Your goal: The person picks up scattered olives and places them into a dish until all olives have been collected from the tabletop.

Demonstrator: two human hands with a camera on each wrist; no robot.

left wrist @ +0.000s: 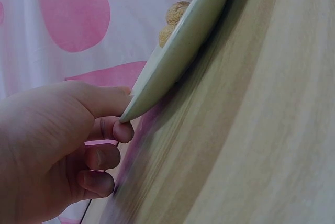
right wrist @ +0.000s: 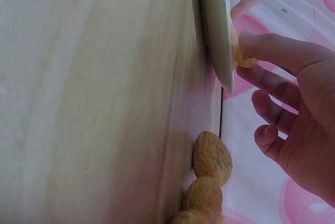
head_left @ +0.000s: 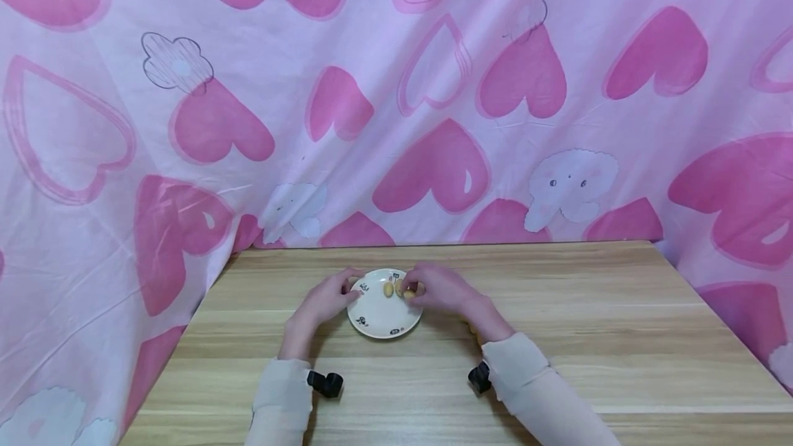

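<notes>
A white plate with small dark prints lies on the wooden table. My left hand pinches its left rim, thumb above and forefinger below, as the left wrist view shows. Two walnuts rest on the plate, near its far right side. My right hand is over the plate's right edge and pinches another walnut between thumb and forefinger. Its other fingers are loosely bent and touch nothing.
Several more walnuts lie in a row on the table, mostly hidden by the right forearm in the head view. A pink heart-print cloth hangs behind and beside the table. Black wrist cameras sit on both cuffs.
</notes>
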